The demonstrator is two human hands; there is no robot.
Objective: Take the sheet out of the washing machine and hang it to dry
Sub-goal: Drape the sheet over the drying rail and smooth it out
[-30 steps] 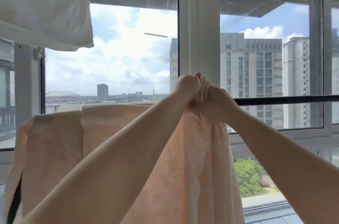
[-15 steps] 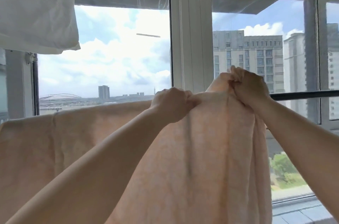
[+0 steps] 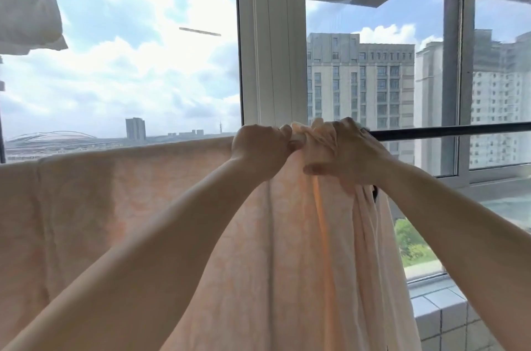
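Note:
A pale peach sheet (image 3: pixel 115 207) hangs over a dark horizontal rod (image 3: pixel 448 131) in front of the window, spread flat on the left and bunched into folds at its right end. My left hand (image 3: pixel 258 149) grips the top edge of the sheet at the rod. Right beside it, my right hand (image 3: pixel 342 152) clutches the bunched folds, thumb pointing left across the cloth. The two hands almost touch. The rod is bare to the right of my right hand and hidden under the sheet to the left.
A white cloth (image 3: pixel 26 0) hangs from above at the top left. A white window frame post (image 3: pixel 273 34) stands behind the hands, with tall buildings outside. A tiled ledge (image 3: pixel 439 313) lies low on the right.
My hands had spread apart along the sheet's top edge half a second ago; now they are close together again at the rod. The view has shifted slightly leftward.

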